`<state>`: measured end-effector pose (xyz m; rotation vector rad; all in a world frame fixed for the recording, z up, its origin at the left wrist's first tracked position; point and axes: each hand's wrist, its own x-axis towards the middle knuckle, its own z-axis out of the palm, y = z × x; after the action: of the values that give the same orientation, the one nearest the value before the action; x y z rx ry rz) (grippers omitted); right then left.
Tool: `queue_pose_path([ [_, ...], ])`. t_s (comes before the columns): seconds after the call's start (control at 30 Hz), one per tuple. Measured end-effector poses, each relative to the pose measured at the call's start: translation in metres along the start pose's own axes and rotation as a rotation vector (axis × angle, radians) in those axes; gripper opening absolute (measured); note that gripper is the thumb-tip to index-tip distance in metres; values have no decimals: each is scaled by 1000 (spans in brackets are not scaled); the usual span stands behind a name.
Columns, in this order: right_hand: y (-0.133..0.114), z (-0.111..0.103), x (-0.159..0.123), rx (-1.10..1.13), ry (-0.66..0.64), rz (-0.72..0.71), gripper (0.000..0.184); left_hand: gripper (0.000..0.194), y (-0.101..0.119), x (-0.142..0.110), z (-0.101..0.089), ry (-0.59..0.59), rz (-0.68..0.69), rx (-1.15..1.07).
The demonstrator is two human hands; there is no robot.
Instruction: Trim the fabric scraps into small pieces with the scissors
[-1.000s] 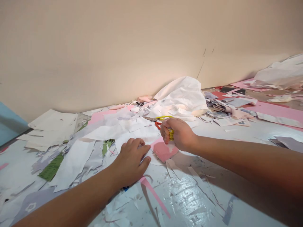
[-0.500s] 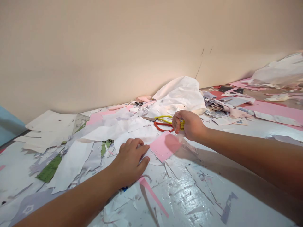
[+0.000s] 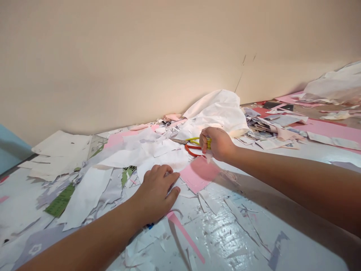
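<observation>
My right hand (image 3: 216, 143) is wrapped round a small glue bottle (image 3: 209, 143) with a yellow label. Its pale tip points down over the upper part of a pink paper square (image 3: 199, 174). My left hand (image 3: 159, 192) lies palm down on the scraps, fingers loosely bent and apart, with a fingertip at the square's left corner. Just behind the square are scissors (image 3: 184, 142) with one red and one yellow-green handle. My right hand partly covers their handles.
Crumpled white paper (image 3: 217, 111) leans by the wall. White sheets (image 3: 59, 154) and a green strip (image 3: 60, 200) lie at left, a pile of scraps (image 3: 262, 128) and a pink sheet (image 3: 335, 132) at right. A narrow pink strip (image 3: 187, 237) is in front.
My right hand has moved left with the glue bottle, from the pink square's right edge to over its top part. My left hand stays in place. The view has shifted slightly.
</observation>
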<state>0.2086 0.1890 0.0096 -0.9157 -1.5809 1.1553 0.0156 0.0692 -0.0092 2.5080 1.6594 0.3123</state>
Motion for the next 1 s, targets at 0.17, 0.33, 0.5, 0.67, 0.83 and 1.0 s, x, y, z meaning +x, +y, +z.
queue_pose_path([
  [0.17,-7,9,7,9,9,42,36,25,1,0,0,2,4,7],
  [0.33,-19,20,6,5,11,67,34,26,1,-1,-1,5,6,10],
  [0.5,-15,31,8,41,-33,39,34,25,1,-1,0,-9,3,12],
  [0.67,-15,45,4,81,-77,10,31,27,0,-1,0,1,9,16],
  [0.83,-21,58,-3,82,-113,7,30,29,0,-2,0,10,12,38],
  [1.0,-19,66,-5,91,-170,-6,33,33,-2,-2,3,16,19,37],
])
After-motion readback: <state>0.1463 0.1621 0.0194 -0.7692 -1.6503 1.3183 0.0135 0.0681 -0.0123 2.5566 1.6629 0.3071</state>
